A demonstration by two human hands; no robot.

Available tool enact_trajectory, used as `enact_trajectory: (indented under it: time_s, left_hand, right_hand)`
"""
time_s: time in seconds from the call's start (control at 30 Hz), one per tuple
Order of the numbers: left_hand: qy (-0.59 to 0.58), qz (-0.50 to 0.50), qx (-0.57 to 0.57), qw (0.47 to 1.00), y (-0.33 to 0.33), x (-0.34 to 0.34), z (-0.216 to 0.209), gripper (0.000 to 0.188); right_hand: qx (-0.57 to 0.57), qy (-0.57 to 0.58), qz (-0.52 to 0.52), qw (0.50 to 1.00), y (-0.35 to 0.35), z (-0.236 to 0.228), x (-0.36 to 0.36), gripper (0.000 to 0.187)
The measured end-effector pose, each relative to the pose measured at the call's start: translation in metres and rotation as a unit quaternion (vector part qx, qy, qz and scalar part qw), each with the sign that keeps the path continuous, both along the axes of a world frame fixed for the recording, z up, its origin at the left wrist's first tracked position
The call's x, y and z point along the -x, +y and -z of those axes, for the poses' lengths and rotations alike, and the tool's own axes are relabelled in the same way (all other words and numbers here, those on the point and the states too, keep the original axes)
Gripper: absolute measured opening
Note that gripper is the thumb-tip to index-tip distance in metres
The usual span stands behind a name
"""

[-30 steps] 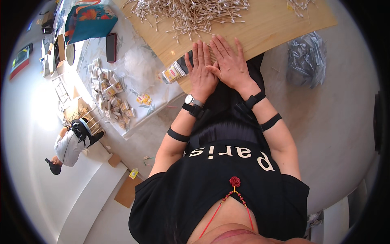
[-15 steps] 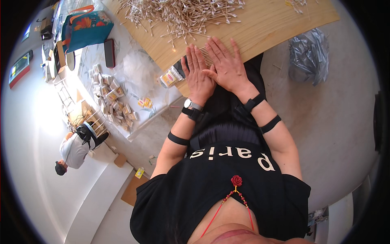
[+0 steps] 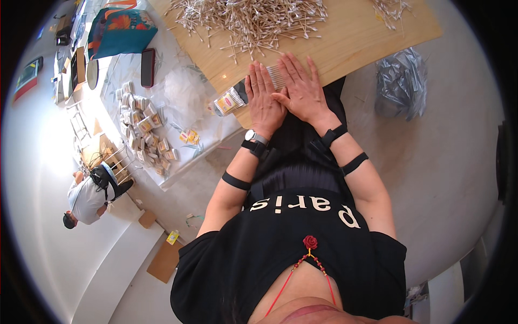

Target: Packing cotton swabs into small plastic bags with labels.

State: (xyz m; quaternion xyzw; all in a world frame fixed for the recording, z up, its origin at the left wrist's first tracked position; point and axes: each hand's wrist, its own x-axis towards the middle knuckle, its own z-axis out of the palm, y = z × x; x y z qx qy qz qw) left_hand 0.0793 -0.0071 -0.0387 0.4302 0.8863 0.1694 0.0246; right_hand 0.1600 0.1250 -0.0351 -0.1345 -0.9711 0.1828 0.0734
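Observation:
My left hand [image 3: 264,102] and my right hand [image 3: 303,92] lie flat near the front edge of a wooden board [image 3: 345,51], fingers stretched out and thumbs meeting. Between the fingers of both hands shows a row of cotton swabs [image 3: 277,77] lined up side by side; the rest of the row is hidden under the palms. Just left of my left hand lies a clear pack of cotton swabs [image 3: 229,101] with a yellow and red label. Beyond my fingertips spreads a big loose heap of cotton swabs [image 3: 248,21].
A smaller heap of swabs [image 3: 390,9] is at the board's far right. Many packed swab bundles [image 3: 141,121], a phone [image 3: 148,68] and a teal bag [image 3: 121,33] are on the left table. A bag-lined bin [image 3: 402,83] stands right; a seated person [image 3: 89,200] works far left.
The view has shifted slightly. My hands stay flat in nearly the same place, with the fingers a little farther apart, so more of the swab row shows between them.

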Motion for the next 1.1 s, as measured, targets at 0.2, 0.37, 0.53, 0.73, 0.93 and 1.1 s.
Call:
enact_trajectory:
  time_s: [0.2, 0.37, 0.53, 0.73, 0.93, 1.1]
  left_hand:
    - [0.018, 0.003, 0.005, 1.000, -0.001, 0.001, 0.001, 0.084]
    - [0.013, 0.007, 0.037, 0.999, 0.001, -0.001, -0.003, 0.076]
    - [-0.005, 0.004, 0.034, 0.999, 0.000, -0.001, -0.002, 0.072]
    - [0.005, -0.009, 0.041, 0.999, 0.003, -0.003, 0.002, 0.070]
    - [0.004, -0.014, 0.036, 0.999, 0.003, -0.003, 0.004, 0.068]
    - [0.002, -0.013, 0.037, 0.999, 0.003, -0.004, 0.005, 0.067]
  right_hand:
    - [0.001, 0.007, 0.002, 1.000, 0.001, -0.005, 0.001, 0.089]
    - [-0.031, -0.032, -0.003, 0.999, -0.004, -0.006, 0.002, 0.089]
    - [-0.041, -0.040, 0.001, 0.998, -0.008, -0.005, 0.003, 0.088]
    - [-0.031, -0.032, 0.005, 0.999, -0.009, -0.001, 0.002, 0.086]
    - [-0.028, -0.051, 0.004, 0.998, -0.012, -0.002, 0.001, 0.084]
    - [-0.031, -0.057, 0.031, 0.997, -0.018, 0.000, 0.001, 0.082]
